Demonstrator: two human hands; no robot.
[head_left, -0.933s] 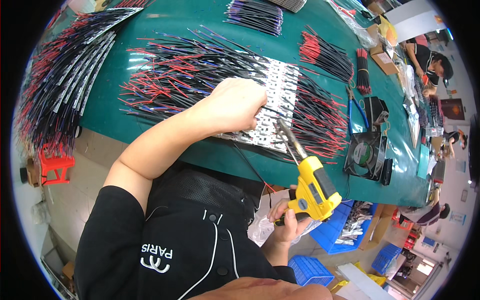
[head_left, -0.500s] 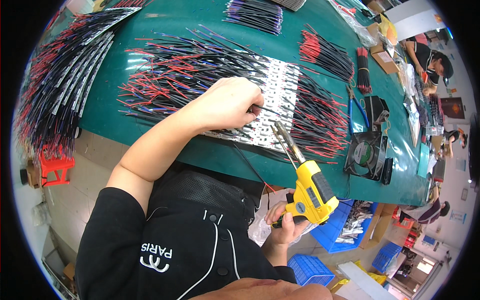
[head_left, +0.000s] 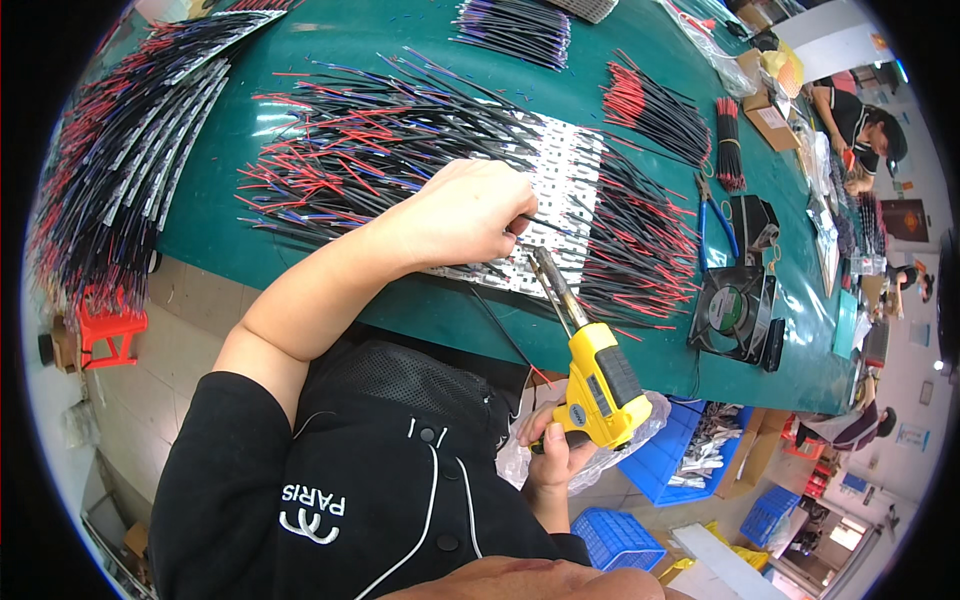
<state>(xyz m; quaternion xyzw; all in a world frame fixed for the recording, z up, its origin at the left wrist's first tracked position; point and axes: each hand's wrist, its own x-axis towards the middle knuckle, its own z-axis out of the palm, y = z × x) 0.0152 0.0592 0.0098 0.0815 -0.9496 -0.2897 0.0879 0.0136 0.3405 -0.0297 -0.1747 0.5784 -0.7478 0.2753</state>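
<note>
My left hand [head_left: 462,212] rests on a row of white circuit strips [head_left: 560,190] on the green table [head_left: 330,40], its fingers pinched on a thin black wire by the strips. My right hand [head_left: 557,447] grips a yellow soldering gun [head_left: 597,380] below the table edge. The gun's metal tip points up to the strips just right of my left fingers. Red and black wires [head_left: 350,150] fan out from both sides of the strips.
Bundles of wired strips [head_left: 120,170] lie at the far left. A black fan [head_left: 735,310], blue-handled pliers [head_left: 712,215] and red wire bundles [head_left: 650,105] sit to the right. Another person [head_left: 860,125] works at the far right. Blue crates [head_left: 665,465] stand below the table.
The soldering gun has moved left and up, bringing its tip closer to my left fingers on the strips. My left hand has stayed in place.
</note>
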